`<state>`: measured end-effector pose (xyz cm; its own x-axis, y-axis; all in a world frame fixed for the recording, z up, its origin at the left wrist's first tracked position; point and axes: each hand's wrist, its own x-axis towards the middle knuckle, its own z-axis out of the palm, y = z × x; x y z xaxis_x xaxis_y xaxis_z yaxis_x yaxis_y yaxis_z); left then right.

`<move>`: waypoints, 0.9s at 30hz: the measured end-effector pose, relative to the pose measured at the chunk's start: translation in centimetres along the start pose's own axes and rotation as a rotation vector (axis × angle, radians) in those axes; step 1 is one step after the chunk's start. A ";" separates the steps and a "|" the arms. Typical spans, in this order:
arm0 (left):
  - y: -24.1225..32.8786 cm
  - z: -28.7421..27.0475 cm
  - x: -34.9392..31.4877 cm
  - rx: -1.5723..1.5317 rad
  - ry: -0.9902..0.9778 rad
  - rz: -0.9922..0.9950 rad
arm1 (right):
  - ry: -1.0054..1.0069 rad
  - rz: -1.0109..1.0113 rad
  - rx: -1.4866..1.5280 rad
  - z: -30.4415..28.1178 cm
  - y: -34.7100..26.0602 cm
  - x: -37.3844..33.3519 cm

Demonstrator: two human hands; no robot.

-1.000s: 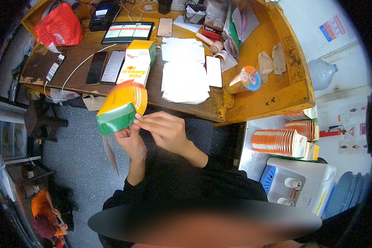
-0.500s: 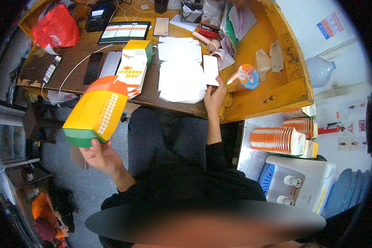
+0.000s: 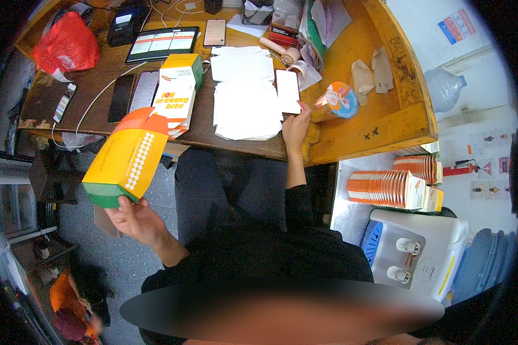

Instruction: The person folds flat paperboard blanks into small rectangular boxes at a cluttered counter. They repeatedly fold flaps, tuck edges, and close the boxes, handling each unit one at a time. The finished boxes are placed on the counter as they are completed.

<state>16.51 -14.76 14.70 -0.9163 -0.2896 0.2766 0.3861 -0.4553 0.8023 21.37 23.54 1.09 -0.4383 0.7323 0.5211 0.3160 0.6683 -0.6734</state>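
My left hand (image 3: pixel 135 220) grips a folded food carton (image 3: pixel 126 160) by its green end, thumb on the near side. The carton is yellow with orange flaps and a white diamond strip, and it is held tilted in the air in front of the desk edge. On the desk, my right hand (image 3: pixel 296 127) lies with its fingers stretched forward at the lower corner of a white-screened smartphone (image 3: pixel 288 92). Left of that phone is a stack of flat white card sheets (image 3: pixel 244 112). A pile of printed cartons (image 3: pixel 177 95) lies beside the stack.
Farther back on the wooden desk (image 3: pixel 213 129) are a tablet (image 3: pixel 162 43), another phone (image 3: pixel 214 33) and a red bag (image 3: pixel 67 43). A sealed cup (image 3: pixel 341 102) stands at right. Nested cartons (image 3: pixel 380 190) sit near a water dispenser (image 3: pixel 411 247). Another person (image 3: pixel 66 302) is at lower left.
The view has shifted slightly. My left hand still holds the carton, a little lower and farther left in the picture. My right hand stays beside the smartphone.
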 end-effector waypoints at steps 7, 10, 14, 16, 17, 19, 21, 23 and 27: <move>0.0 -0.1 0.1 -0.016 -0.018 0.008 | 0.006 -0.011 -0.008 -0.2 -0.6 0.0; 0.0 -0.2 0.2 -0.019 -0.008 0.003 | 0.010 0.022 -0.014 -0.2 -0.8 0.0; 0.0 -0.3 0.2 -0.014 0.000 0.008 | -0.014 0.066 -0.025 -0.1 -0.7 -0.1; 0.0 -0.3 0.3 -0.020 -0.013 0.008 | -0.013 0.039 -0.010 0.0 -0.4 -0.1; 0.0 -0.3 0.3 -0.025 -0.037 0.025 | -0.007 0.006 0.010 0.0 -0.3 -0.1; 0.0 -0.2 0.3 -0.018 -0.018 0.009 | -0.039 -0.081 0.024 0.1 0.1 -0.1; 0.0 0.0 0.3 -0.013 -0.010 0.008 | -0.118 -0.169 0.017 0.1 0.2 0.0; 0.0 0.1 0.2 -0.006 0.002 0.006 | -0.127 -0.185 0.046 0.1 0.2 0.0; 0.1 0.5 0.2 -0.008 0.024 -0.021 | -0.015 -0.007 0.038 0.1 -0.3 -0.3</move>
<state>16.36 -14.46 15.07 -0.9212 -0.3005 0.2470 0.3682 -0.4683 0.8032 21.31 23.15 1.06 -0.4533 0.7256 0.5177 0.2809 0.6675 -0.6896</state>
